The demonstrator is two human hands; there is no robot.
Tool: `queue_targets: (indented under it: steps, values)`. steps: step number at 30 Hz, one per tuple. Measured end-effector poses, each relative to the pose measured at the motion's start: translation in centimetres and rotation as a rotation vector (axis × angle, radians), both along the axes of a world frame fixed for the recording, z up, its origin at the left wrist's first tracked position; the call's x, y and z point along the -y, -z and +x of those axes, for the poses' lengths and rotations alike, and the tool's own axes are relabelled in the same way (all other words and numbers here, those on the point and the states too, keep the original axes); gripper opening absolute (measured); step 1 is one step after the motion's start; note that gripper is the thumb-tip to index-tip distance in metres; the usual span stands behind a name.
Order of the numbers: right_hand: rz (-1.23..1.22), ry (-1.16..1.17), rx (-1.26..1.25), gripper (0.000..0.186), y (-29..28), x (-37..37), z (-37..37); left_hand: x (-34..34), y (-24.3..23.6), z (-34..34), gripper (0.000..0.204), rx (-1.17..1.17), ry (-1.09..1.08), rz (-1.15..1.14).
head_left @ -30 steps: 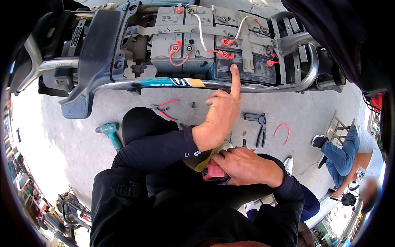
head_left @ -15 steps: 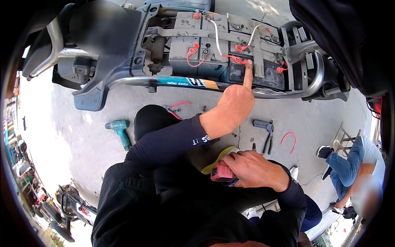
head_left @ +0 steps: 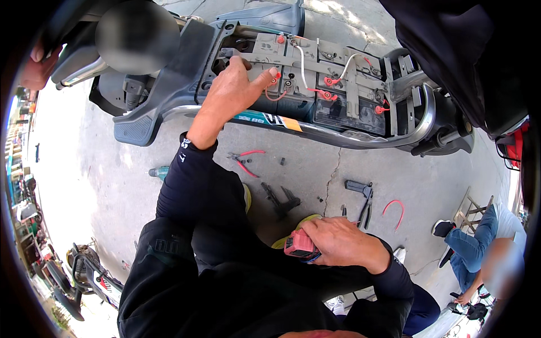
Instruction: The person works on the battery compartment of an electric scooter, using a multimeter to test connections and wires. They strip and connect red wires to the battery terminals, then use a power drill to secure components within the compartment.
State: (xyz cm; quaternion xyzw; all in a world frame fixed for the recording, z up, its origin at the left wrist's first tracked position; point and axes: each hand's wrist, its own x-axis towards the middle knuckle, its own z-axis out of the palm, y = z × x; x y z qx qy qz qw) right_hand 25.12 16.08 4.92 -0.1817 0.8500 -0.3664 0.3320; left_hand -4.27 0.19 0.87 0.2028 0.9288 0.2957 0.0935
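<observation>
My left hand (head_left: 228, 93) reaches over the left end of a row of grey batteries (head_left: 298, 48) set in the open frame of a scooter (head_left: 191, 62). Its fingers are spread: the fingertips rest near the end of the metal strap (head_left: 259, 58), and the thumb lies by a red terminal cap (head_left: 276, 78). Red and white cables (head_left: 304, 66) join several terminals. Low at my lap, my right hand (head_left: 346, 242) is closed round a small red handheld device (head_left: 300, 244) with a blue edge; its other side is hidden in my palm.
On the concrete lie red-handled pliers (head_left: 246, 160), a black tool (head_left: 280, 200), a crimping tool (head_left: 365, 201), a red wire piece (head_left: 399, 211) and a partly covered teal drill (head_left: 159, 172). A seated person (head_left: 473, 242) is at right; another person's hand (head_left: 40, 70) shows at upper left.
My left hand has moved left from the pointed-at middle red terminal to the left end of the batteries, its fingers now spread. My right hand keeps the red device.
</observation>
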Motion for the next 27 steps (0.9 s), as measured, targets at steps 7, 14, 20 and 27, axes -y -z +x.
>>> queue_targets:
  steps: [7, 14, 20, 27]
  values:
    - [0.000, -0.014, -0.080, 0.057, -0.2, 0.9, 0.9, -1.7, 3.2, -1.6, 0.070, 0.496, 0.020, 0.429]
    - [0.004, 0.030, -0.101, 0.056, -0.6, 0.6, 2.1, -1.4, 3.2, -2.0, 0.070, 0.585, -0.071, 0.498]
    - [-0.013, 0.041, -0.167, 0.050, -0.8, 1.0, 1.8, -1.4, 3.2, -2.0, 0.073, 0.568, -0.095, 0.477]
    - [-0.028, 0.063, -0.138, 0.050, -0.6, 0.9, 1.3, -1.4, 3.2, -2.3, 0.067, 0.536, 0.013, 0.458]
